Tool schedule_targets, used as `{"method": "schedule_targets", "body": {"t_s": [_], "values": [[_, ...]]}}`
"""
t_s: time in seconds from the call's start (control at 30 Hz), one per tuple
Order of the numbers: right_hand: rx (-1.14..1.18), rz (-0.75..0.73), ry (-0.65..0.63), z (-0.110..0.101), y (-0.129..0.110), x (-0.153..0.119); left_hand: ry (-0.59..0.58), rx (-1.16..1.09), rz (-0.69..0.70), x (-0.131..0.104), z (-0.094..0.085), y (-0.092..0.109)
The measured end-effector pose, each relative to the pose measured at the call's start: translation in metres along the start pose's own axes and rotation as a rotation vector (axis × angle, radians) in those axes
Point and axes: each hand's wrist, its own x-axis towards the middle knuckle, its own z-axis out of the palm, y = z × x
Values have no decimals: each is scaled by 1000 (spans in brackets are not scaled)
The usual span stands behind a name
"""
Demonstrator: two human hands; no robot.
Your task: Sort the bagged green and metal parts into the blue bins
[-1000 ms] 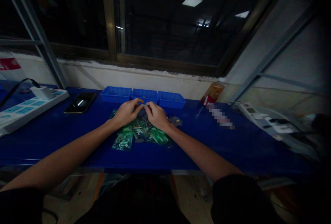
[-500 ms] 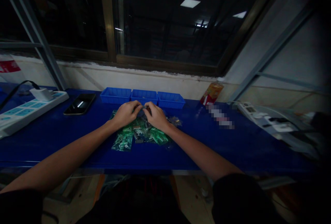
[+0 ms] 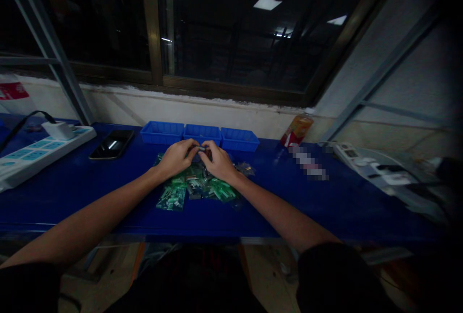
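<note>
Both hands meet above a pile of small plastic bags (image 3: 172, 196), some green and some clear, with small parts in them. My left hand (image 3: 178, 158) is closed, thumb and fingers pinching one end of a small grey piece (image 3: 201, 149). My right hand (image 3: 218, 162) is closed on the piece's other end. The piece is too small and dark to name, and fingertips cover most of it. Just behind the hands stand three blue plastic bins in a row: a left bin (image 3: 162, 134), a middle bin (image 3: 197, 132) and a right bin (image 3: 240, 141).
A phone (image 3: 112, 144) lies on the blue tabletop (image 3: 108, 197) at left, beside a white power strip (image 3: 32, 156). To the right are an orange-red packet (image 3: 297, 130) and another power strip (image 3: 376, 168) with cables. A window rises behind the table.
The hands hold nearly the same place. Slightly more of the small grey piece shows between the fingertips now. Bags and bins have not moved.
</note>
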Motion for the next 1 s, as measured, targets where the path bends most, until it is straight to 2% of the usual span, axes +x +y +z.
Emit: {"method": "schedule_targets", "body": {"t_s": [0.23,0.4,0.67,1.0], "values": [[-6,-35,9,1,2,1,-25,49,-27,0,-1,1],[-51,-26,34,1,1,2,1,-21,-6,0,-1,0],[-2,-22,19,-1,0,1,10,8,-21,1,-3,0],[-12,-80,29,0,2,1,-45,65,-66,1,-3,1]]}}
